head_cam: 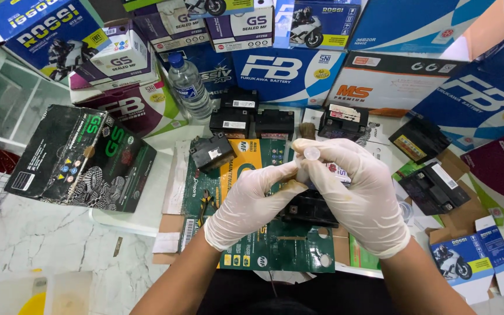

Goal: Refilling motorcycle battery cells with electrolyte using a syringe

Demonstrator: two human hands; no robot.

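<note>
A white marbled worktop is covered with flattened green cartons, small black batteries, and stacked boxes.

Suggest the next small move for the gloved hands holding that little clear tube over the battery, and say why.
Probably lower the small clear tube toward the black battery directly beneath. Both gloved hands meet on it: the right hand pinches it near its round open end, the left hand grips the lower part. It is held above the battery, apart from it, so bringing it down seems the likely step.

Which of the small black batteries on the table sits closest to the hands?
The battery directly under the gloved hands, partly hidden by them; the others lie farther back or off to the sides.
</note>
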